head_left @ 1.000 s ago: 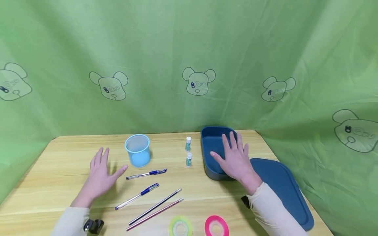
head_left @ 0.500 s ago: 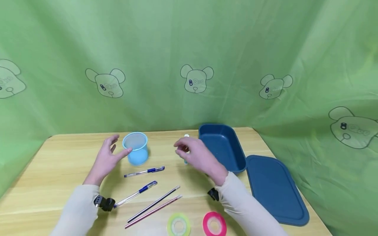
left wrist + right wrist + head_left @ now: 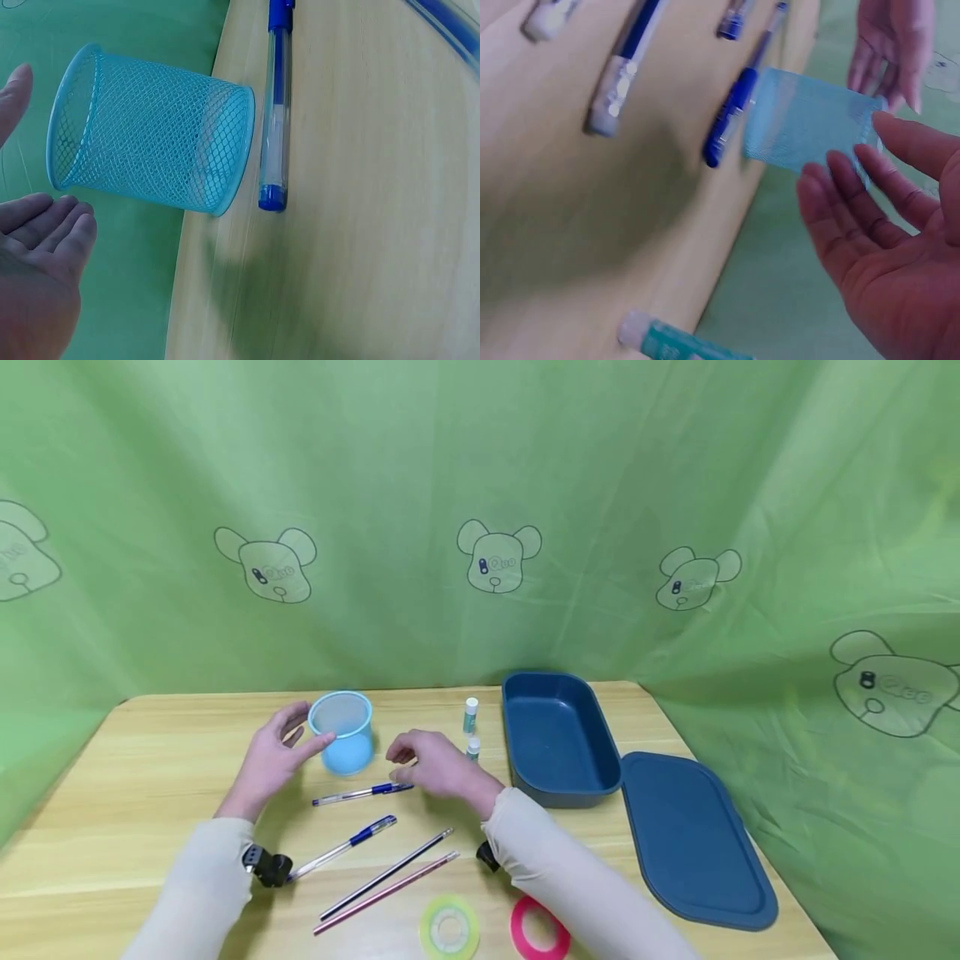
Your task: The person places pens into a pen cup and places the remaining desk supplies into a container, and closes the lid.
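The light blue mesh pen cup (image 3: 348, 752) stands upright at the back left of the table. Beside its left side is my left hand (image 3: 270, 764), fingers bent and thumb reaching across the cup's front; whether it touches the mesh I cannot tell. To the cup's right, a short gap away, my right hand (image 3: 442, 766) hovers palm inward with loosely bent fingers and nothing in them. Just below lies a blue-capped pen (image 3: 352, 796). The right wrist view has the cup (image 3: 810, 120) beyond the fingertips (image 3: 840, 161); the left wrist view has the cup (image 3: 150, 131) too.
Behind the right hand stand two glue sticks (image 3: 470, 716). A dark blue box (image 3: 566, 799) and its lid (image 3: 697, 843) lie to the right. Nearer are another pen (image 3: 342, 848), two pencils (image 3: 386, 875), a yellow-green tape roll (image 3: 427, 927) and a pink one (image 3: 519, 935).
My right hand has swung left from over the blue box, past the glue sticks, toward the pen cup. My left hand has moved in beside the cup.
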Demonstrator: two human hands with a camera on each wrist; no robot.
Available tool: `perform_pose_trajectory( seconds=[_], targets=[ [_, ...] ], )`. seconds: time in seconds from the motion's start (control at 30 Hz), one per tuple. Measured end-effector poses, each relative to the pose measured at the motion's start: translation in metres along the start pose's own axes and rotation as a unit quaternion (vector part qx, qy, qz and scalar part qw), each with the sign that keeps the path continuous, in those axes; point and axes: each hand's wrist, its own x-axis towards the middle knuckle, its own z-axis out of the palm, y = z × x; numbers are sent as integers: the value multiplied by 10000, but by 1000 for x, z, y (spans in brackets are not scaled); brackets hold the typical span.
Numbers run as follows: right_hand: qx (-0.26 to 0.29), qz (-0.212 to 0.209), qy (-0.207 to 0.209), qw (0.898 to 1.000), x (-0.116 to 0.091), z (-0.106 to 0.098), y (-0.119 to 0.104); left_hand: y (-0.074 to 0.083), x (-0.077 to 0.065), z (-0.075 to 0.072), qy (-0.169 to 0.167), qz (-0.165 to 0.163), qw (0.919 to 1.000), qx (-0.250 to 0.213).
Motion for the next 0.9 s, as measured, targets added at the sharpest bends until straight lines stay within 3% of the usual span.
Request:
perform_pose_trajectory(
  seconds=[0.3,0.53,0.7,0.9],
  targets=[
    [-695,567,-331,9954,4,18,8,3,7,1,20,-38,9996,271],
    [-1036,476,-405,9927,8,24,17,6,10,2,-114,-103,9994,326],
    [-1312,472,-496,9890,10,28,16,9,10,3,-173,-308,9969,698],
    [-1456,558,-427,9868,10,30,18,3,12,6,-131,-271,9956,883]
  ],
)
